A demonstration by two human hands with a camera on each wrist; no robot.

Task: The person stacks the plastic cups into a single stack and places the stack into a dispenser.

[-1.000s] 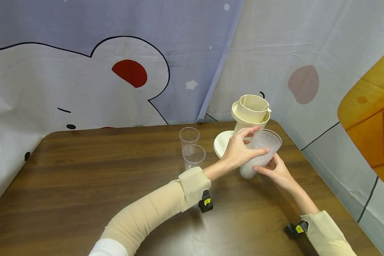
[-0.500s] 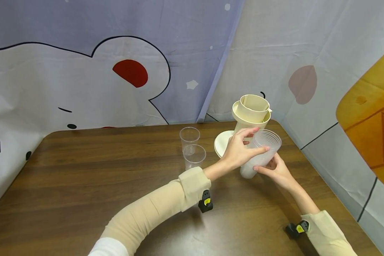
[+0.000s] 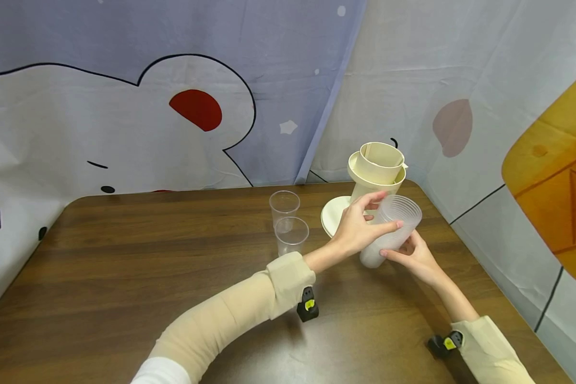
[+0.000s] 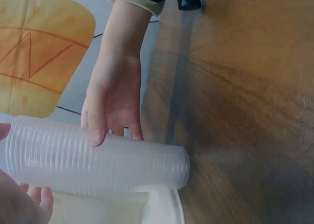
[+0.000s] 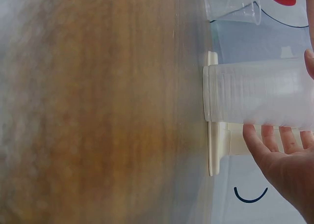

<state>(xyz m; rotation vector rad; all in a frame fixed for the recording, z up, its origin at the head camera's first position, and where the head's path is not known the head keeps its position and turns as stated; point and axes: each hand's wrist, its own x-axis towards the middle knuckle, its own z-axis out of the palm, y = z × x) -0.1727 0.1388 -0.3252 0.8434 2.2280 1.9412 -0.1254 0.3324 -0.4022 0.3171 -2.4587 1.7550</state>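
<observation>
A tall stack of clear plastic cups (image 3: 390, 234) leans at the table's right side, its open rims up and to the right. My left hand (image 3: 357, 226) grips its upper part, with the thumb on the near side and the fingers reaching round behind. Lower down, my right hand (image 3: 416, 260) holds the stack between thumb and fingers. In the left wrist view, the right thumb lies on the nested cups (image 4: 113, 162). The right wrist view has the right fingers (image 5: 267, 135) along their side. Whether the stack's bottom touches the table is unclear.
Two single clear cups stand upright left of the hands, a rear cup (image 3: 284, 213) and a front cup (image 3: 290, 240). Behind the stack rises a cream plastic stand (image 3: 376, 172) with a round base (image 3: 333, 214). Printed curtains (image 3: 288, 80) border the wooden table (image 3: 149, 266).
Both hands keep their hold on the cup stack. Only a very slight leftward shift of the stack's top and the left thumb is visible.
</observation>
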